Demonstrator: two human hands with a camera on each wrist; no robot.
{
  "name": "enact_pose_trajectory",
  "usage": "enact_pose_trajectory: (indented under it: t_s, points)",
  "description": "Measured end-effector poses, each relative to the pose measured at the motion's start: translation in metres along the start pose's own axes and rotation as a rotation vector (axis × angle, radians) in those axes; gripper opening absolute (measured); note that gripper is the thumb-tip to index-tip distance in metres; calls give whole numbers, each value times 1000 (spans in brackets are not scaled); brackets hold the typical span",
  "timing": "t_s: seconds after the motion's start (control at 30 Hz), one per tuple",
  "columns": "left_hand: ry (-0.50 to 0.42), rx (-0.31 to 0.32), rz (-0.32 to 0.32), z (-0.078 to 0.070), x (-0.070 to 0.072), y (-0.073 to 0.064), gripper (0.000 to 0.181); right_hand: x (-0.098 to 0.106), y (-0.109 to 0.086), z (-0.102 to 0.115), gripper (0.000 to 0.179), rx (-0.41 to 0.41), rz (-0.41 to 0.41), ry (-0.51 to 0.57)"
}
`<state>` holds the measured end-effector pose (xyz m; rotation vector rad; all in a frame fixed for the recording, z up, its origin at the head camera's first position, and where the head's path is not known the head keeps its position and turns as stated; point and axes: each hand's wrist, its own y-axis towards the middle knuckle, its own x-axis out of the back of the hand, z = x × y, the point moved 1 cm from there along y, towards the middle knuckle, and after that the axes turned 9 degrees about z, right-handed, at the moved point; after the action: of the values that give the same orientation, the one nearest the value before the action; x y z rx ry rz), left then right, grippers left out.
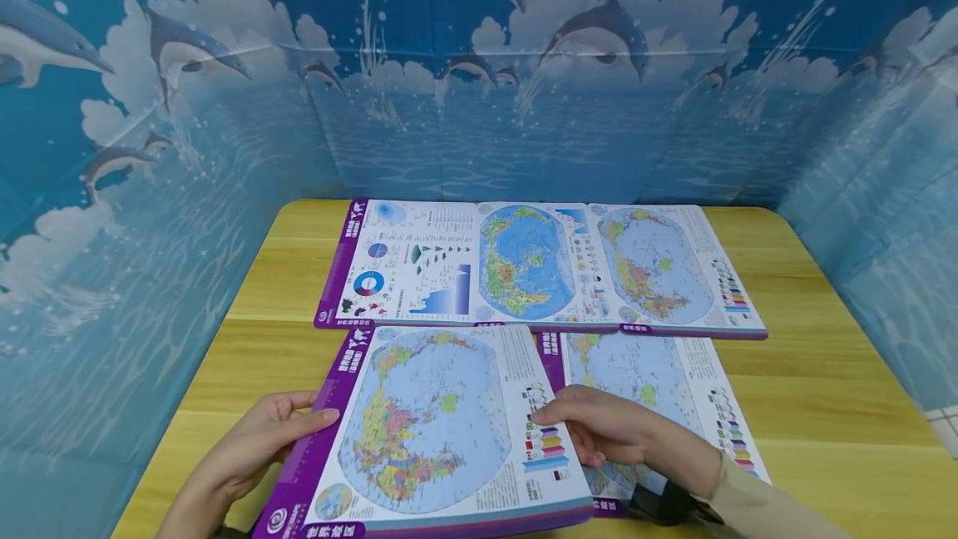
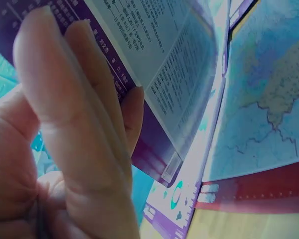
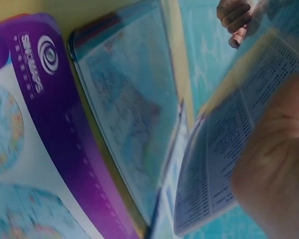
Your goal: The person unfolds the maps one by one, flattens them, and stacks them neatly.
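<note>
A stack of laminated world-map sheets (image 1: pixel 419 422) with a purple left border is held up, tilted, above the near part of the table. My left hand (image 1: pixel 269 435) grips its left edge, thumb on top and fingers beneath. On the right edge, my right hand (image 1: pixel 606 422) pinches it the same way, near the row of small flags. Printed text covers the underside (image 2: pixel 139 55) in the left wrist view, where the left fingers lie against it. A second world-map stack (image 1: pixel 632 364) lies behind the right hand, partly hidden by the held sheets and the forearm.
Along the table's back lie overlapping map stacks: a chart sheet (image 1: pixel 419 264), a relief map (image 1: pixel 524 264) and a political map (image 1: pixel 659 264). A red-bordered map (image 2: pixel 259 194) appears low in the left wrist view. Dolphin-print cloth (image 1: pixel 479 140) surrounds the wooden table (image 1: pixel 838 414).
</note>
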<state>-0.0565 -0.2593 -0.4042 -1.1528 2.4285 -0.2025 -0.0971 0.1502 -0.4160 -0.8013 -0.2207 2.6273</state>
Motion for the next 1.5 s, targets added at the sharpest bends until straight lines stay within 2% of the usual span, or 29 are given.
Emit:
enact_pose_trajectory:
  t_s: [0.13, 0.23, 0.37, 0.47, 0.53, 0.67, 0.8, 0.9, 1.03, 1.17, 1.3, 1.4, 1.5]
  points:
    - [84, -14, -19, -8, -5, 7, 43, 0, -11, 8, 37, 45, 10, -62]
    - [170, -21, -100, -14, -9, 18, 47, 4, -17, 16, 32, 62, -26, -170]
    - [291, -53, -231, -22, -13, 36, 47, 14, -23, 25, 26, 52, -174, -353]
    - [371, -82, -310, -27, -12, 52, 44, 21, -26, 31, 24, 62, -279, -440]
    - [407, -90, -354, -29, -11, 64, 43, 26, -27, 33, 28, 78, -331, -479]
    - [446, -102, -394, -33, -8, 83, 43, 34, -30, 36, 26, 65, -465, -582]
    - [458, -124, -390, -37, -5, 97, 45, 41, -33, 38, 41, 36, -581, -664]
    - [462, -149, -386, -39, -4, 106, 43, 45, -34, 40, 41, 46, -624, -668]
    - [509, -183, -399, -38, -2, 117, 38, 49, -36, 41, 39, 53, -657, -658]
    - [543, -212, -408, -36, 1, 125, 37, 54, -38, 40, 30, 58, -673, -645]
    - [556, -241, -409, -35, 3, 131, 37, 58, -38, 39, 35, 67, -690, -630]
    - [547, -254, -393, -36, 3, 133, 33, 59, -39, 38, 39, 70, -688, -608]
    - [495, -271, -369, -37, 3, 134, 32, 60, -42, 38, 41, 71, -681, -599]
